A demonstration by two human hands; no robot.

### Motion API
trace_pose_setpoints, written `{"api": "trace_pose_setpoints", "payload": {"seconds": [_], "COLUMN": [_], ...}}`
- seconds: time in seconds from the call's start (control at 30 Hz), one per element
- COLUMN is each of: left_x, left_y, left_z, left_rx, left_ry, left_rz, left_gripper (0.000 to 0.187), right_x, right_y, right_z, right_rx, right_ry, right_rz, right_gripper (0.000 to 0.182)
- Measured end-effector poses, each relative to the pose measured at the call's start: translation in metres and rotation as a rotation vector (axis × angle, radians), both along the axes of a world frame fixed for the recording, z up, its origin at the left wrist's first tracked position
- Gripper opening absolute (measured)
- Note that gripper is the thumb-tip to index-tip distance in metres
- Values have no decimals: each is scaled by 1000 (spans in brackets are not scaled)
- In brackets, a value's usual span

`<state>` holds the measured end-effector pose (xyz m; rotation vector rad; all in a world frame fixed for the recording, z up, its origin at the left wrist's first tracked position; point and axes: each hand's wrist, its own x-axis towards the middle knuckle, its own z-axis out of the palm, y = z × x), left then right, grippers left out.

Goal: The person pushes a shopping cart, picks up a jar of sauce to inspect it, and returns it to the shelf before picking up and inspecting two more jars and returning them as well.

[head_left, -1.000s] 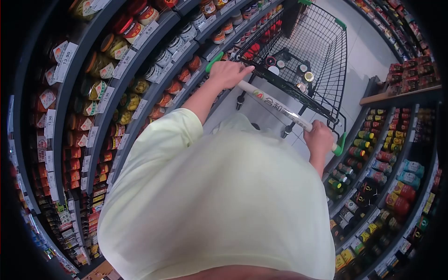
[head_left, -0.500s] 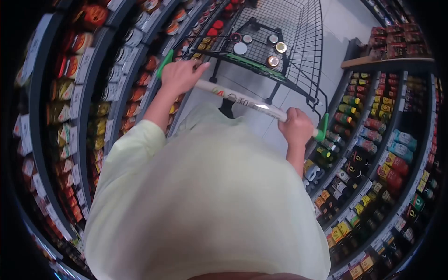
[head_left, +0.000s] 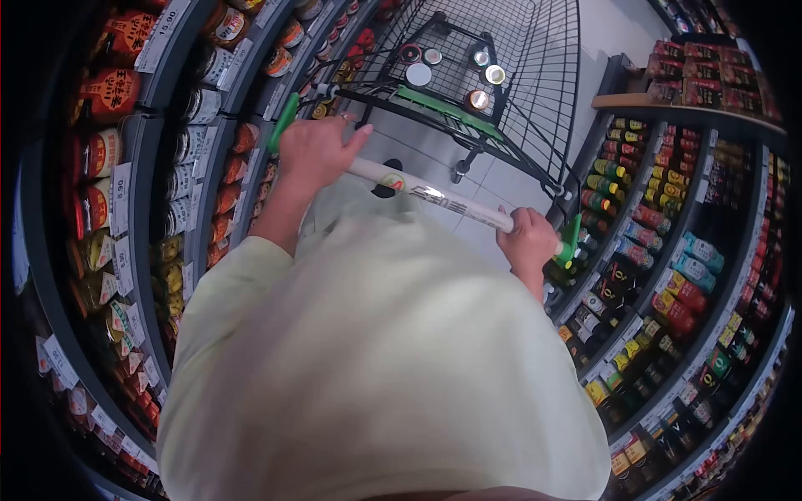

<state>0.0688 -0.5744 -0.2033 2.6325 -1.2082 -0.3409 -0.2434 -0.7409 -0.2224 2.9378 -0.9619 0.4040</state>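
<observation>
My left hand [head_left: 316, 152] wraps the left end of the white, printed shopping cart handle [head_left: 434, 196], its thumb lying along the bar. Around the right end, close to the green end piece [head_left: 571, 239], the fingers of my right hand [head_left: 528, 240] are closed. Beyond the bar is the black wire cart basket [head_left: 543, 92]. Inside it stand several lidded containers, among them one with a white lid [head_left: 418, 74], one with a gold rim [head_left: 494, 74] and one with a copper-coloured lid [head_left: 477, 99].
Along the left, close to the cart, run shelves of jars [head_left: 109, 92] with price tags [head_left: 123, 199]. Bottles and packets [head_left: 677, 284] fill the shelves on the right. A wooden-edged ledge [head_left: 668, 104] holds dark red packets. Pale floor tiles [head_left: 393, 138] show beneath the cart.
The shelves on both sides have shifted in view as the cart and I move along the aisle. A cart wheel now shows beneath the basket. Both hands keep hold of the handle.
</observation>
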Motion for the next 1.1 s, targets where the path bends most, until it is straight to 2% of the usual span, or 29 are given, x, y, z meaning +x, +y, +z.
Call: {"api": "trace_pose_setpoints", "payload": {"seconds": [0.27,0.37,0.53,0.63,1.1], "left_x": [28,39,51,56,58], "left_y": [-27,-36,-47,-56,-88], "left_z": [0,7,1,-3,-3], "left_rx": [-92,8,-15,-8,-65], "left_ry": [17,-7,-15,38,-53], "left_rz": [-56,-90,-118,-85,-56], "left_gripper": [44,44,45,45,39], "right_x": [28,38,47,50,55], "right_y": [-20,-24,-34,-41,-79], "right_z": [7,4,1,3,1], "right_rx": [27,33,-1,-3,53], "right_ry": [31,22,0,5,-11], "right_rz": [-19,-44,-32,-30,-10], "right_gripper": [27,25,24,23,19]}}
